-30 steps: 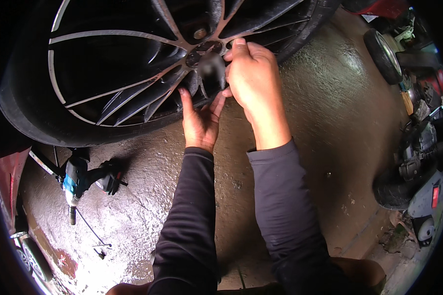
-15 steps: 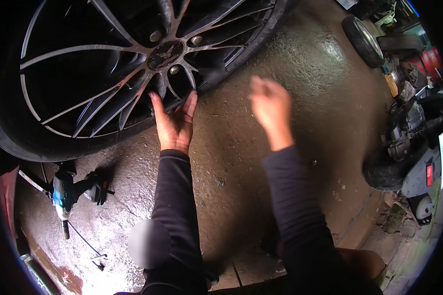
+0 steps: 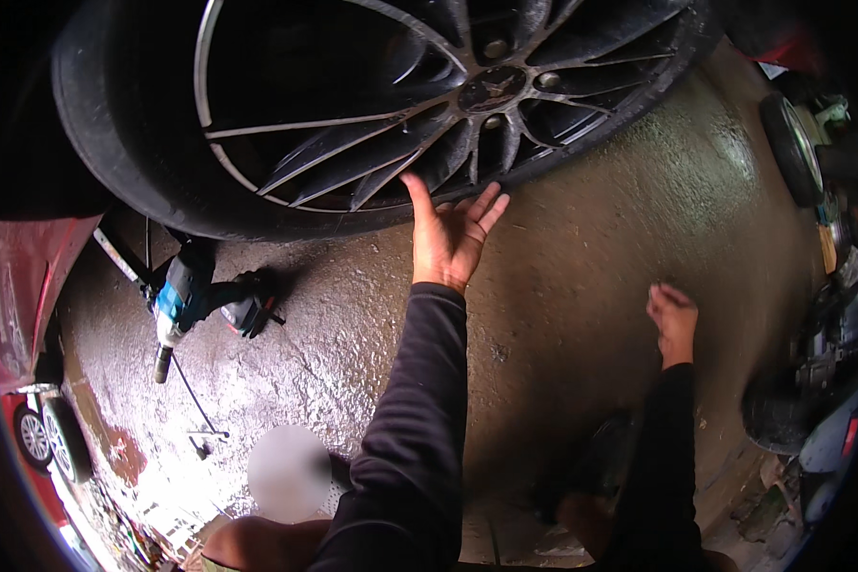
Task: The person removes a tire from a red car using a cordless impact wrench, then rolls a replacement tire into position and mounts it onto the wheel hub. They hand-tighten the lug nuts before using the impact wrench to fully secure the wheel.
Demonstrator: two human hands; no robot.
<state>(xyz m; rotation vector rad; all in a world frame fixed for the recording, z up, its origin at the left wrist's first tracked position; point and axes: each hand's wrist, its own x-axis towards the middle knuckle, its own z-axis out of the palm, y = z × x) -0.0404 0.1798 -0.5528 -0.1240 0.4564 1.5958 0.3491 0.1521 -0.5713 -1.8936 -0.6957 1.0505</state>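
Note:
A large car wheel (image 3: 391, 124) with dark, silver-edged spokes and a black tyre fills the top of the head view. Around its round centre cap (image 3: 492, 90), several bolt heads sit in recesses. My left hand (image 3: 451, 234) rests against the tyre's lower edge, palm turned up. Its thumb is spread away from the stretched fingers, and the fingertips touch the tyre. Off to the right, over the wet floor, my right hand (image 3: 674, 319) is apart from the wheel. Its fingers are curled together, and whatever they may hold is hidden.
A blue and black cordless impact wrench (image 3: 173, 300) with a socket lies on the floor (image 3: 562, 315) at left, near a thin metal rod (image 3: 195, 396). Red bodywork (image 3: 29, 296) stands at far left. Another wheel (image 3: 793, 151) and a scooter-like machine (image 3: 782, 410) line the right side.
The view has shifted, so the wheel appears further right and higher. My right hand has moved away from the wheel, to the right and nearer me. My left hand stays at the tyre's lower edge.

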